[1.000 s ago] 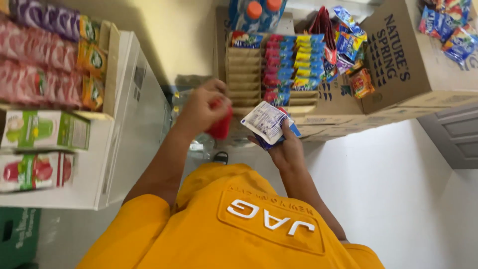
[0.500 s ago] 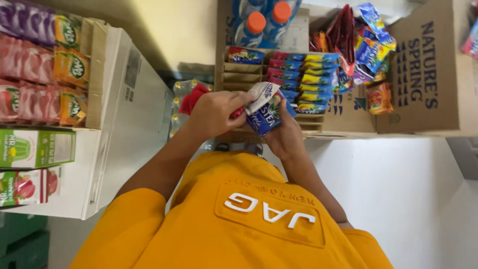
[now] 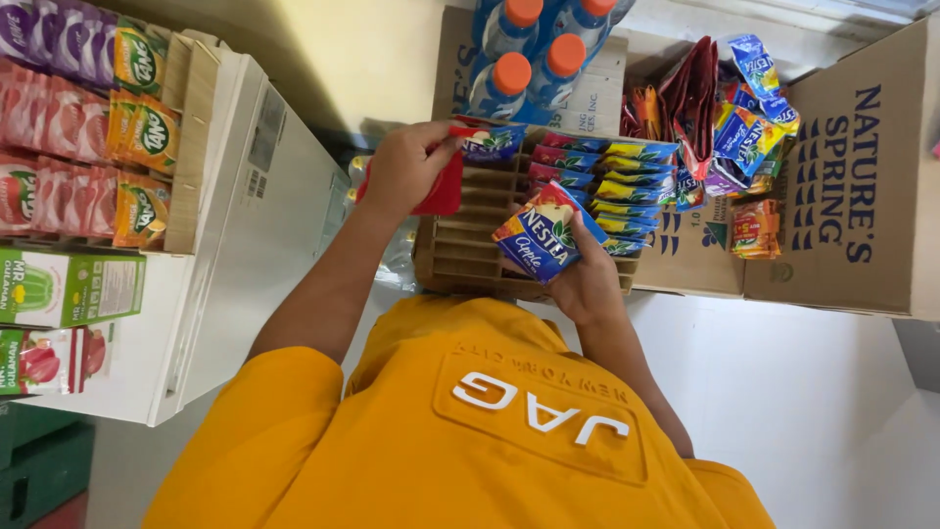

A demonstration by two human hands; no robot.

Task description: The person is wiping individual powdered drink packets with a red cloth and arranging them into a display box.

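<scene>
Holding a stack of blue drink-mix sachets [image 3: 543,240], the right hand [image 3: 586,284] is closed around them at the picture's centre. At 11 o'clock from it, the left hand [image 3: 403,167] pinches a red sachet [image 3: 443,186] before the slotted cardboard rack [image 3: 470,250]. Farther, at 12 o'clock, stand orange-capped bottles [image 3: 509,83].

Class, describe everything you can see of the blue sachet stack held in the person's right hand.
The blue sachet stack looks like glossy foil packets, dark blue with a red and yellow top corner and a fruit picture. It is tilted and fanned slightly, gripped from beneath by the right hand, just in front of the cardboard display rack. The left hand does not touch it.
</scene>
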